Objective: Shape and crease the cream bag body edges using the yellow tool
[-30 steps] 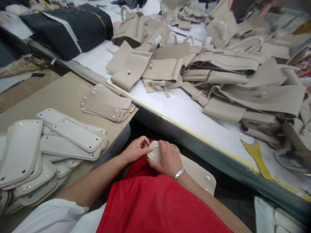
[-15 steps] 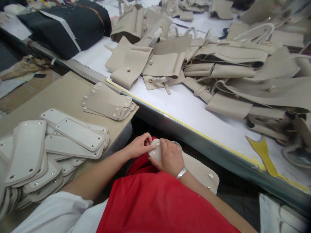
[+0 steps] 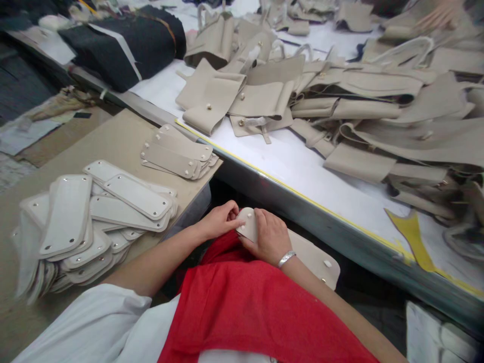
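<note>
Fingers of the right hand [image 3: 270,236] wrap over a beige panel [image 3: 247,226], held above the lap, just off the near edge of the white worktop [image 3: 272,171]. The panel's rounded end, with small white bumps on it, pokes out toward the left hand [image 3: 223,220], whose thumb touches it while the other fingers curl in; whether they pinch anything, I cannot tell. A second rounded end [image 3: 319,259] shows past the right wrist, but the hand hides whether it belongs to the same piece. A silver bracelet [image 3: 286,259] circles that wrist, and a red apron [image 3: 257,307] covers the lap. On the brown worktop [image 3: 109,136] to the left, a small stack of beige panels [image 3: 174,156] sits by the right corner, and a pile of white-faced panels [image 3: 68,214] with metal studs spreads nearer the body. Beige bags [image 3: 260,101] crowd the white worktop, a black bundle [image 3: 124,45] lies toward its left end, and a yellow piece [image 3: 410,239] rests at its near edge. Another person's hand [image 3: 438,17], blurred, appears near the far right corner.
</note>
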A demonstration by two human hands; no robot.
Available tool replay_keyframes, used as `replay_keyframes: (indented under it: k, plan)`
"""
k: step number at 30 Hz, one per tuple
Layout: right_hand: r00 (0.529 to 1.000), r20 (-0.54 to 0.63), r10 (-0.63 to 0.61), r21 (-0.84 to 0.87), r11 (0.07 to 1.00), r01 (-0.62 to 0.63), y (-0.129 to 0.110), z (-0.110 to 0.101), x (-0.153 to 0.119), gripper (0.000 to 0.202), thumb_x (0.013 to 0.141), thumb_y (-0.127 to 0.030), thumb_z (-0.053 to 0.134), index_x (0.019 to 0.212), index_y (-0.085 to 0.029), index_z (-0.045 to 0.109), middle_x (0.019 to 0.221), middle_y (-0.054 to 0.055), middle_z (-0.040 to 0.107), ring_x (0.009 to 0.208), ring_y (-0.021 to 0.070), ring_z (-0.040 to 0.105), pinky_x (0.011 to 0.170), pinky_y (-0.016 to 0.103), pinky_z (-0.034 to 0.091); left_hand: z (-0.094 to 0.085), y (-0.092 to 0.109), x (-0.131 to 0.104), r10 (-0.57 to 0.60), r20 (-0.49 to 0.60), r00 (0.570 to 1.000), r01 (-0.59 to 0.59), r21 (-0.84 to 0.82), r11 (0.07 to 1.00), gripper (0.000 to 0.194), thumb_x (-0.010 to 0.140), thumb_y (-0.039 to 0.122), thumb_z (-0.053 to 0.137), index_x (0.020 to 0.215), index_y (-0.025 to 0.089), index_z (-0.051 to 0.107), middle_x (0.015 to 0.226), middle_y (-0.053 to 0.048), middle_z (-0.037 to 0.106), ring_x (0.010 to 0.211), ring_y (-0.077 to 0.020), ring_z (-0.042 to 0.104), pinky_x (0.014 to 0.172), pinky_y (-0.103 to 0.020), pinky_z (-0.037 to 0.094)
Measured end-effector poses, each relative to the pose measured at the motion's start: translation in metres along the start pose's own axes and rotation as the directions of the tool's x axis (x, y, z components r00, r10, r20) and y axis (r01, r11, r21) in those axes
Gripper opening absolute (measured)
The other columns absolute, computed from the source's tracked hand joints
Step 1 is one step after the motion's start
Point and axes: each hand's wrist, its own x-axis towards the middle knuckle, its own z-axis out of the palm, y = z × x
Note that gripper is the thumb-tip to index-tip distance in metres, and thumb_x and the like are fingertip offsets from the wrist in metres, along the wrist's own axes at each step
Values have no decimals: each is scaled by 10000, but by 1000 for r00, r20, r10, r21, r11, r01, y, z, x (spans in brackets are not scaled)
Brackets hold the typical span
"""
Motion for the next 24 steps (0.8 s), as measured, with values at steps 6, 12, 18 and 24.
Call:
replay_keyframes:
  k: [6,12,18,24]
  plan:
    - [999,-32,37,-3,999,-37,-7,1,4,671,705,-553,534,1188,-98,442,1153,176,526,1024,293,480,881,397,334,1,-8,2,-12,52,999,20,-153,988,277,733,378,602,845,183,441,676,51,488,586,-86,461,539,-212,378]
    - [998,-13,65,15,998,-65,-9,-1,9,628,702,-523,538,1169,-111,455,1107,153,546,975,283,495,861,389,337,5,-7,2,-27,22,999,30,-149,988,257,745,358,589,850,184,431,674,55,469,588,-85,445,549,-213,378]
    - [998,1,66,37,997,-66,-7,-4,9,653,682,-519,569,1185,-117,460,1136,148,537,1005,279,491,895,392,335,8,-8,0,-47,14,999,49,-179,983,235,770,349,555,870,192,413,660,68,435,576,-84,427,542,-212,365]
    - [998,19,54,15,998,-54,-7,0,10,720,700,-533,564,1244,-77,439,1207,169,513,1070,296,470,933,410,331,2,-1,3,-45,56,997,50,-84,995,224,765,338,555,868,197,415,667,59,467,594,-97,454,554,-223,370]
